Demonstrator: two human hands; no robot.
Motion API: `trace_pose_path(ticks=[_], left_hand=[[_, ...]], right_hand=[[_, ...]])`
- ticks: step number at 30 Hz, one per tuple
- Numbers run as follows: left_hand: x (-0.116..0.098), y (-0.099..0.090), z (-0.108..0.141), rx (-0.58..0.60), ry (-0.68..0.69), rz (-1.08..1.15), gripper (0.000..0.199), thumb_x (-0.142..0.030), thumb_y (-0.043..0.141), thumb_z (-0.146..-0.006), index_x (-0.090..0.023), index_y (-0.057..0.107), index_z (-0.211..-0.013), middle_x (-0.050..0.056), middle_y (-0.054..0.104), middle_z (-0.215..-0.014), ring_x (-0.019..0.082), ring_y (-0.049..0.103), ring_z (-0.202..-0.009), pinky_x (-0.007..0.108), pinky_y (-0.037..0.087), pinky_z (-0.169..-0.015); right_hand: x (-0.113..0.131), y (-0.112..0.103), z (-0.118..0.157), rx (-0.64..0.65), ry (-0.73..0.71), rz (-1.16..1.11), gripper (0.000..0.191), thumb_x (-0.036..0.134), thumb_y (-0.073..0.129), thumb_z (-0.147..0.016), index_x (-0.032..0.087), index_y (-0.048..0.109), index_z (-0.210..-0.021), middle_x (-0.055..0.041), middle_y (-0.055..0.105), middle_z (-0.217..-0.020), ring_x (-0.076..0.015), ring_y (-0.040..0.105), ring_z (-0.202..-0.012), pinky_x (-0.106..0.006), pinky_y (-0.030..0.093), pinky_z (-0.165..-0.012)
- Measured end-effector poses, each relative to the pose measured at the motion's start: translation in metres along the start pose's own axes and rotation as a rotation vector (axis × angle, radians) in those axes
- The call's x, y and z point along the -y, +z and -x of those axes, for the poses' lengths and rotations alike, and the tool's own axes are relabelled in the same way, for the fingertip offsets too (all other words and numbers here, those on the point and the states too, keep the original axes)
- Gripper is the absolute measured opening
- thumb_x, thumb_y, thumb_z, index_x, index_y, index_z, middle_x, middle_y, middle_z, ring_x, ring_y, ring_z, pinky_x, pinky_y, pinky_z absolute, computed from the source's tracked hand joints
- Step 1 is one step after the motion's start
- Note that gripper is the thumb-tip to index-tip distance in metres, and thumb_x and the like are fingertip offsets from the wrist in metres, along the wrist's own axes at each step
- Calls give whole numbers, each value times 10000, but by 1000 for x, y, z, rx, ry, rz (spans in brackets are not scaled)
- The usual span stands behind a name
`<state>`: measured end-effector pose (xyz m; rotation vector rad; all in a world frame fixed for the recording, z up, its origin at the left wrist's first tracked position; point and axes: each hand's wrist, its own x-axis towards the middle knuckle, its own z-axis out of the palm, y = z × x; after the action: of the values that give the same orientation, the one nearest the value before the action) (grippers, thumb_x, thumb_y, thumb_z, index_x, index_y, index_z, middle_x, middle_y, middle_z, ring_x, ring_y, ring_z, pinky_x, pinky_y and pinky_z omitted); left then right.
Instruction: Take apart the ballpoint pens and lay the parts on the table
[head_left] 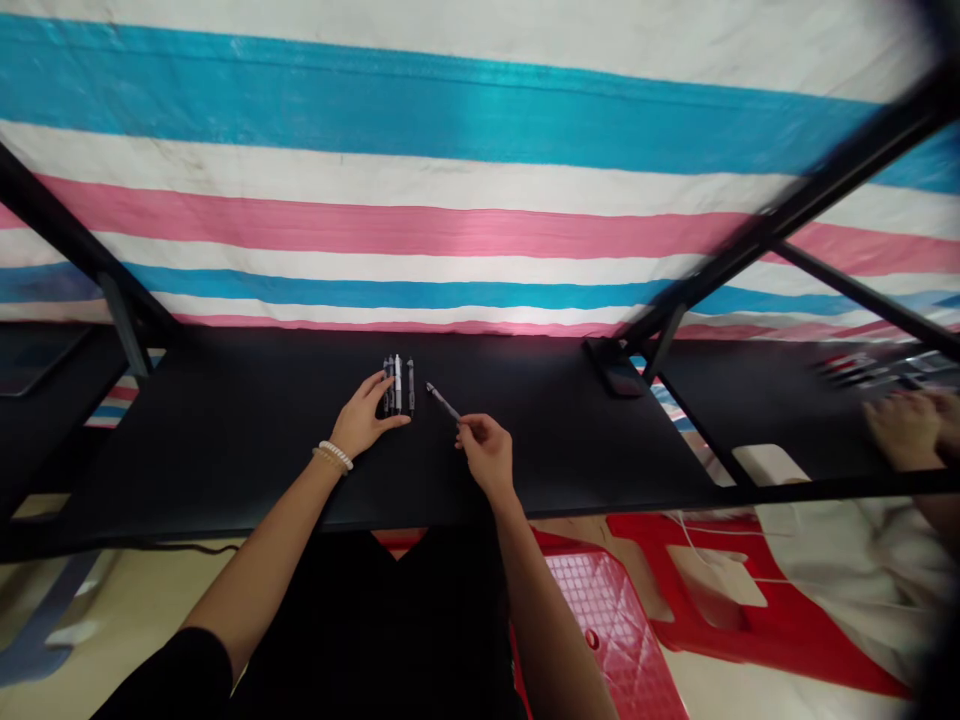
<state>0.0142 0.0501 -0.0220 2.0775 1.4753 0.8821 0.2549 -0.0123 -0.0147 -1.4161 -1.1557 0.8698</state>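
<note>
Several slim black and white pens (395, 385) lie side by side on the black tabletop (225, 450), pointing away from me. My left hand (364, 417) rests flat on the table, its fingertips touching the near ends of these pens. A separate dark pen (410, 386) lies just to their right. My right hand (486, 453) pinches a dark pen (442, 402) between thumb and fingers, its tip angled up and left toward the group. That held pen looks clear of the table's other pens.
A co-worker's hand (904, 430) is blurred at the far right, beside a row of pens (862, 375) on a neighbouring black table. Black metal frame bars (825, 180) cross the view ahead of a striped tarp (420, 230). A red plastic stool (611, 620) stands below the table edge.
</note>
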Motion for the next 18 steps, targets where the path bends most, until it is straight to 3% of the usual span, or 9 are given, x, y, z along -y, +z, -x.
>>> trace_pose_path(ticks=[3,6,10,14,18], left_hand=[[-3,-3,11,-95,-46,178,725,-511,809,-762,-187,584,-1370,165,516,-1509,337,506,-1395,530,385,-1190],[-15,-6,32,-222,-194,573,591,-546,712,-847,-163,613,-1286,191,608,-1395,308,589,-1313,517,455,-1132],[-38,-9,64,-84,-390,1126,543,-477,747,-850,-179,603,-1281,177,672,-1332,280,689,-1180,475,543,-1038],[-52,-10,81,-138,-490,1296,351,-432,795,-820,-188,661,-1032,100,778,-1064,214,752,-997,390,590,-950],[-52,-9,88,-162,-521,1343,306,-393,801,-823,-181,660,-991,93,782,-1058,187,751,-980,364,583,-957]], right_hand=[[5,-7,19,-43,74,-214,227,375,741,-762,176,697,-863,-28,718,-777,-154,657,-609,-293,584,-566],[13,-6,41,-30,96,-370,312,373,787,-766,196,725,-1016,-15,732,-785,-142,652,-598,-286,589,-561],[22,14,62,155,110,-389,231,366,759,-820,200,779,-980,-38,753,-819,-125,646,-578,-276,581,-566],[25,41,68,218,121,-403,241,415,728,-852,206,778,-961,-23,732,-767,-129,651,-564,-267,577,-546],[21,63,72,245,175,-438,368,518,677,-892,182,770,-1009,-42,732,-756,-139,652,-556,-252,557,-486]])
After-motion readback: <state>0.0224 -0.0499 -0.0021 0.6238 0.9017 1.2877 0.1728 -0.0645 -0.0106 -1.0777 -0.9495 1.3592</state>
